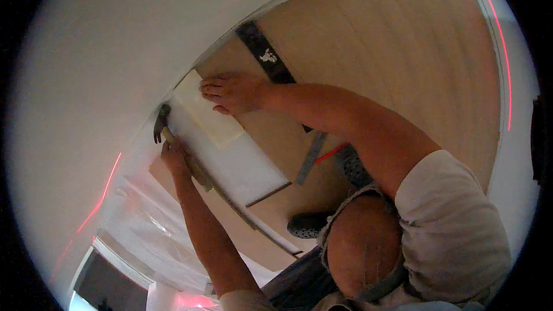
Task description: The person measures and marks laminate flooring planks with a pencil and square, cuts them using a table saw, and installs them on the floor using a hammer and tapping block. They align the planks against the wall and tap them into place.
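Note:
My left hand (173, 156) grips the handle of a claw hammer (161, 122) whose dark head is up against the white wall (98, 69). Just below that hand a long thin strip (230, 201) runs along the wall's foot. My right hand (233, 92) lies flat, fingers together, on a short pale floor plank (208, 120) that sits at the wall end of the row. The plank rests on white foam underlay (245, 164).
Laid light-wood flooring (391, 52) fills the right side. A black strip (264, 50) and a grey metal ruler (311, 158) lie on it. My dark shoes (308, 224) are below. Clear plastic sheeting (147, 224) hangs at lower left. Red laser lines (507, 63) cross wall and floor.

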### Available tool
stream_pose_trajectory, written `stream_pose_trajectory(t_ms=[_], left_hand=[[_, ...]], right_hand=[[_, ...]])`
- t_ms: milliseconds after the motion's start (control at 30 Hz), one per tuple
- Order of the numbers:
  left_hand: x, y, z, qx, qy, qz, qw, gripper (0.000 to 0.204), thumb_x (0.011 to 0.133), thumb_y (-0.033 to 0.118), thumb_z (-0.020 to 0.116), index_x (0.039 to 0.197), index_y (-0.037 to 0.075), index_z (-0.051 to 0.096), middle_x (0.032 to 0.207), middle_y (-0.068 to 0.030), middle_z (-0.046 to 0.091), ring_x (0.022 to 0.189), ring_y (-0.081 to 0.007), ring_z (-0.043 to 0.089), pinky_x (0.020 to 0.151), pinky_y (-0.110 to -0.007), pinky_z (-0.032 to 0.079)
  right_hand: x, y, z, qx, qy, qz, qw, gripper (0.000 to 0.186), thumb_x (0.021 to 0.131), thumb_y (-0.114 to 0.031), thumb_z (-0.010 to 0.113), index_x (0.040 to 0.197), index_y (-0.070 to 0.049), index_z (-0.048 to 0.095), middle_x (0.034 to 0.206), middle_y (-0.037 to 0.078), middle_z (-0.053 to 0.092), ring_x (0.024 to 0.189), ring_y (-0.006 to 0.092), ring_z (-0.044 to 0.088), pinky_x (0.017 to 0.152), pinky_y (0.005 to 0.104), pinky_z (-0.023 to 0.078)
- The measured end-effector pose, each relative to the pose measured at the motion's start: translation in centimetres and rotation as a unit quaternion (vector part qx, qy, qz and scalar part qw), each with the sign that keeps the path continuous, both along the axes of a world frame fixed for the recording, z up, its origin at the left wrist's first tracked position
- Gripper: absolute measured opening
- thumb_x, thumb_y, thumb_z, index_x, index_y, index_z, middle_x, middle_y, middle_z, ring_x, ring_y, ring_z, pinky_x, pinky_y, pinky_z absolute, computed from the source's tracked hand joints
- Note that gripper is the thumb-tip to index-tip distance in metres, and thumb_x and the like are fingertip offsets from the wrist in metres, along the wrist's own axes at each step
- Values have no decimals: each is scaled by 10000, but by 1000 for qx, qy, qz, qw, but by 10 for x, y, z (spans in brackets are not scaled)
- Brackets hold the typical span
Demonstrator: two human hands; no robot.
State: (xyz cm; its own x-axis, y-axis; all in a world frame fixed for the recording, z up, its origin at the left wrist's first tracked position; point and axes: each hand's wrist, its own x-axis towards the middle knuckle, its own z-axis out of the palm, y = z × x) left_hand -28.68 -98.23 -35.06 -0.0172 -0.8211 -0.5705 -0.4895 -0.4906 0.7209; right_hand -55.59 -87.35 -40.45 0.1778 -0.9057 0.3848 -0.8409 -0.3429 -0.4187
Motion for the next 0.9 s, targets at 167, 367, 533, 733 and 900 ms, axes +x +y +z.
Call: stream_pose_trajectory(t_ms=[167,367,533,733,900], left_hand=[[-24,6,5,-72,-80,-158,982,207,919,205,613,966,14,550,628,-35,530,413,-119,478,373,-291,382],[-6,-3,4,-99,-99,-199,970,219,912,161,611,1044,-2,549,637,-33,527,424,-117,478,377,-305,398],[10,4,-2,-142,-91,-247,954,219,921,152,602,1057,-7,536,657,-37,524,445,-124,488,370,-302,401],[-47,89,20,-79,-44,-46,995,182,931,165,598,991,17,513,651,-30,490,446,-135,502,369,-304,426],[-57,162,28,-35,-15,-17,999,205,915,161,628,1038,13,555,671,-50,536,463,-133,511,397,-301,427]], right_hand=[[0,-3,-3,5,4,-6,1000,450,929,-332,533,1237,-6,571,1325,131,529,1291,265,446,1103,394,348],[2,-5,-7,-15,17,-4,1000,440,933,-323,529,1232,-2,568,1321,140,524,1289,288,444,1102,401,353],[3,-6,-4,-25,4,2,1000,423,912,-288,574,1218,3,572,1301,129,527,1285,289,443,1081,421,371],[-3,-1,-16,9,-43,-57,997,383,902,-234,586,1222,-24,566,1304,162,511,1239,319,475,1049,464,391],[-10,18,32,50,-25,-324,944,408,891,-242,599,1234,-25,549,1289,197,504,1198,363,482,1014,489,402]])
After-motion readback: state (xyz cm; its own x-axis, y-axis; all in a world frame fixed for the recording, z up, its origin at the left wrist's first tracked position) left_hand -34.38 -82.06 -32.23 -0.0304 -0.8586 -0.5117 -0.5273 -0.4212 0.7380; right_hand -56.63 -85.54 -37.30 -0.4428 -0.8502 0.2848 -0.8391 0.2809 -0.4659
